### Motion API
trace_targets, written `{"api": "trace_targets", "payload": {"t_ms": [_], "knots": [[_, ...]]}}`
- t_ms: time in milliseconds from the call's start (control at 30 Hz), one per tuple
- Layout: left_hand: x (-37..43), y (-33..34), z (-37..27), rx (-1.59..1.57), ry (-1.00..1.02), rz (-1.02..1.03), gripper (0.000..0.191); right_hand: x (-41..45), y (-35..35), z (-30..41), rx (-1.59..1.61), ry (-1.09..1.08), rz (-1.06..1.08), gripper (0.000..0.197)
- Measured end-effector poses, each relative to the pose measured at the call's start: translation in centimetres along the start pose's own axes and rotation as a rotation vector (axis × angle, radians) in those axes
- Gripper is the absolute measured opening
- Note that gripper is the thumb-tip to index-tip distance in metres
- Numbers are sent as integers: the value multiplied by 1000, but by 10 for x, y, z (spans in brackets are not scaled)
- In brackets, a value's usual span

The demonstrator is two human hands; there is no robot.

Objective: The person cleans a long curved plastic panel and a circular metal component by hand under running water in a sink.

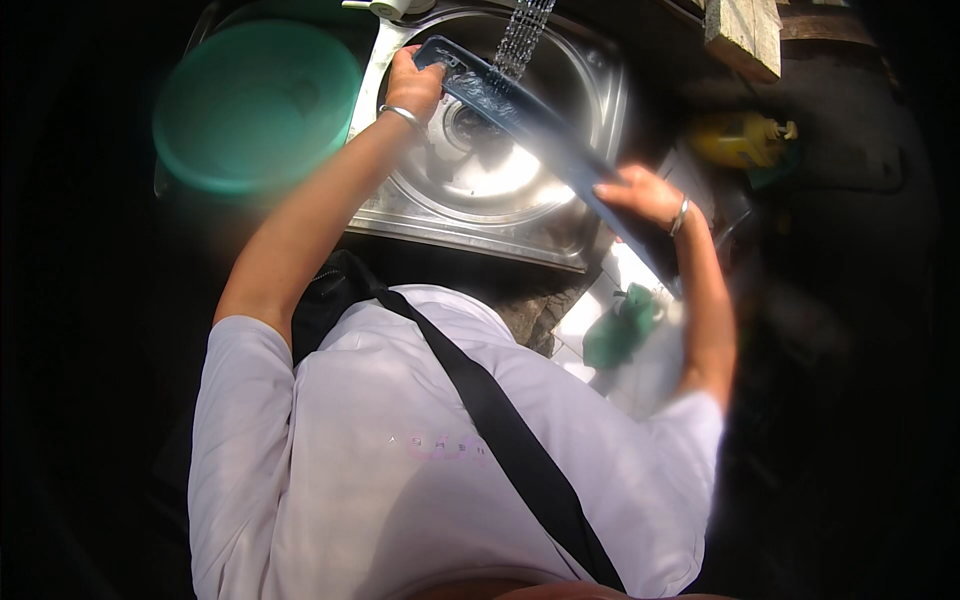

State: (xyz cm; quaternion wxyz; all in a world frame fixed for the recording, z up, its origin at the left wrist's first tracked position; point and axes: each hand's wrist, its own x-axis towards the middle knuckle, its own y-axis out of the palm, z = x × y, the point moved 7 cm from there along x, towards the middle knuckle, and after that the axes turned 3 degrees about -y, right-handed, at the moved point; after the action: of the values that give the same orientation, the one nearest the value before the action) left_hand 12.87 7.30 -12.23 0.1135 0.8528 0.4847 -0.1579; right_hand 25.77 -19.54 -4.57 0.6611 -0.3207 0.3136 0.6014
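Observation:
A long dark blue-grey tray or panel slants across the round stainless steel sink bowl. My left hand grips its upper-left end, thumb on top. My right hand holds the panel's edge nearer its lower-right end. A stream of water falls from above onto the panel's upper part and spreads over its surface. The drain shows partly beneath it. What the panel belongs to cannot be told, and its lower end is partly hidden behind my right hand and forearm.
A green plastic basin rests on the left of the sink. A white tap fitting stands at the sink's back. To the right are a yellow bottle and a wooden beam. A green bag or cloth lies over white tiles.

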Motion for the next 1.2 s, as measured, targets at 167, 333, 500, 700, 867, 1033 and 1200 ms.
{"api": "trace_targets", "payload": {"t_ms": [167, 333, 500, 700, 867, 1033, 1200], "knots": [[-3, 11, 27, -115, 4, -73, 43, 3, 13, 7, -36, 27, -80, 27], [2, 11, 29, -39, -28, -183, 32, 10, 18, 14, -151, -135, -123, 29], [-15, 4, 7, 289, -114, -193, 36, 11, 16, 3, -188, -144, -146, 28], [8, -16, 11, 207, -61, -373, 34, 3, 33, 9, -256, -68, -143, 27], [-17, -2, 5, 64, -184, -361, 30, 9, 41, 5, -175, -63, -144, 28], [-14, 17, 35, -77, -73, -330, 26, 13, 48, 6, -171, -45, -173, 31], [31, 5, 58, -181, -35, -299, 27, 7, 58, 18, -196, -32, -180, 32]]}}
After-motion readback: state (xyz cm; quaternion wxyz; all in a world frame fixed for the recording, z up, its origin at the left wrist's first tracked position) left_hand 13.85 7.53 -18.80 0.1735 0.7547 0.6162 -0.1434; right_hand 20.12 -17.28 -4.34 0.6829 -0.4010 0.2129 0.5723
